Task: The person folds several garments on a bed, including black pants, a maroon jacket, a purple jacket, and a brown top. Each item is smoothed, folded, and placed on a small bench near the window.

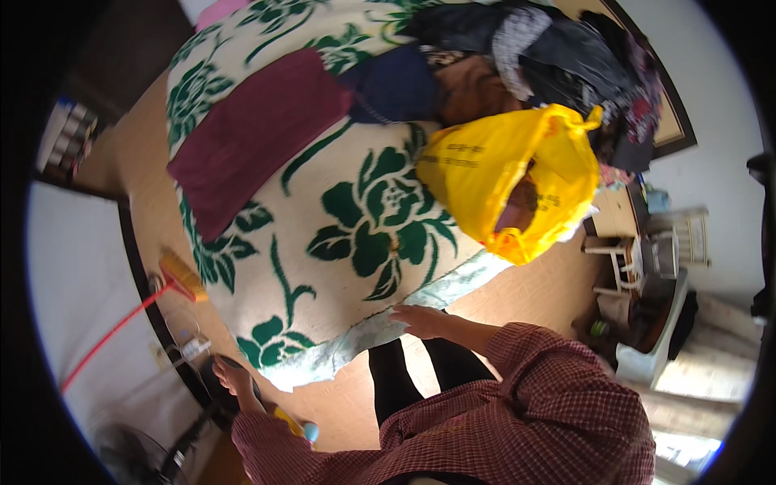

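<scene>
A bed carries a cream blanket [347, 284] with large green flowers, and a pale blue sheet [323, 360] hangs out along its near edge. My right hand [417, 320] is over this edge, fingers stretched out, holding nothing. Beyond the bed's near left corner hangs my left hand [233, 377], its fingers loosely bent and nothing seen in them. A folded maroon cloth [263, 133] lies across the blanket's left half. Next to it is a dark blue folded cloth [394, 85]. On the right side, a yellow plastic bag [485, 162] lies with its mouth toward me, something brownish inside.
Dark clothes [566, 61] are heaped at the far right of the bed. At left, a red-handled broom [182, 279] leans by the wall, with a fan [129, 453] below. A white chair [622, 267] and a desk [659, 331] stand at right.
</scene>
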Demonstrator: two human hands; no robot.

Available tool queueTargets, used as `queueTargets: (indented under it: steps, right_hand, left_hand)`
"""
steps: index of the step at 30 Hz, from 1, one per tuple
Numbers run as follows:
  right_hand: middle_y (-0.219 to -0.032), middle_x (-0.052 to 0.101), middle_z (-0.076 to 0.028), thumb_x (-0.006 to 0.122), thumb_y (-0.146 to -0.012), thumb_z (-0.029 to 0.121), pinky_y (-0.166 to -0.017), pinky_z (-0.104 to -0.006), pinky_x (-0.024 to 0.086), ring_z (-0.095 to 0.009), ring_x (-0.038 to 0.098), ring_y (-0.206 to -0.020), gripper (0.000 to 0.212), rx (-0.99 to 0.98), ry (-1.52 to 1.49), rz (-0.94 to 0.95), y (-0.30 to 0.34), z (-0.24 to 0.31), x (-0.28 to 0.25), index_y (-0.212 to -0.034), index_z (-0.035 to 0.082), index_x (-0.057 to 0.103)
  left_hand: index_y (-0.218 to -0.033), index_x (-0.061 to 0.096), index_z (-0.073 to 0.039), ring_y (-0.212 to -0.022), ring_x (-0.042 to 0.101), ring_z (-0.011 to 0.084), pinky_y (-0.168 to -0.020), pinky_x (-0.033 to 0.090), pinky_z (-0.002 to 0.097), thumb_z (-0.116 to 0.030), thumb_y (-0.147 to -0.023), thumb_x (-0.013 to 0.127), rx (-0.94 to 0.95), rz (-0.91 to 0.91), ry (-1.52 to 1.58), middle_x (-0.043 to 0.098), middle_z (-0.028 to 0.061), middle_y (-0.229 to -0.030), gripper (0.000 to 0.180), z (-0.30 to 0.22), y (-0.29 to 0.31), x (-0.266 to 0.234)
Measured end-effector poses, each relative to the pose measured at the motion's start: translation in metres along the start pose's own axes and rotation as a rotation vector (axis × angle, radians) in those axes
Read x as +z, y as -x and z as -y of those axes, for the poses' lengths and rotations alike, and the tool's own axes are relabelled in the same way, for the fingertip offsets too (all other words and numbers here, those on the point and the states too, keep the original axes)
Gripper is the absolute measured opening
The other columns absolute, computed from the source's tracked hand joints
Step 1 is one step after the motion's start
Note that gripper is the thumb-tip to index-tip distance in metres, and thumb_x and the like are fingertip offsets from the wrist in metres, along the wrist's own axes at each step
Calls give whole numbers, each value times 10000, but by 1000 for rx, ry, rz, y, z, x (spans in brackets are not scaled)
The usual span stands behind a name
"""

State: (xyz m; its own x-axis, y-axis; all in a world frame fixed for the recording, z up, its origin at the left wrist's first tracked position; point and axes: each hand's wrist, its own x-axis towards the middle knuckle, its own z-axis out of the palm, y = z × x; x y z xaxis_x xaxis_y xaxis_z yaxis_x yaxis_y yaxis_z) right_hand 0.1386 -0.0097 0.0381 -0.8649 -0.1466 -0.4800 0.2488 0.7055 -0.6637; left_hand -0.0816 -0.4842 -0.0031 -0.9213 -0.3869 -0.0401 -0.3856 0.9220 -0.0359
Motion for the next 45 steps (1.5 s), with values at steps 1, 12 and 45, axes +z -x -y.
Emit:
queueTargets:
  steps: [1,12,45]
  right_hand:
    - [-1197,591,-165,556,-877,172,-961,-414,423,-334,538,-1121,311,109,-24,94,19,4,-21,-1168,67,582]
    - [-923,655,-162,653,-821,162,-745,-383,530,-293,659,-889,243,487,226,-734,132,-59,-295,-1022,45,586]
    - [-1235,573,-94,591,-899,344,-977,-330,410,-217,530,-1141,422,-749,-318,-25,230,131,-298,-1212,62,579]
  left_hand:
    - [-1315,466,-154,-1168,498,354,-958,428,398,-139,-820,580,263,123,58,535,150,-1252,509,-10,4,-7]
    - [-1160,574,-35,-889,645,306,-759,519,373,-145,-884,561,927,817,558,656,159,-1005,297,-188,268,-83]
    - [-1268,480,40,-1109,565,318,-970,443,426,-183,-856,499,821,2288,2164,536,197,-1252,469,-356,280,-400]
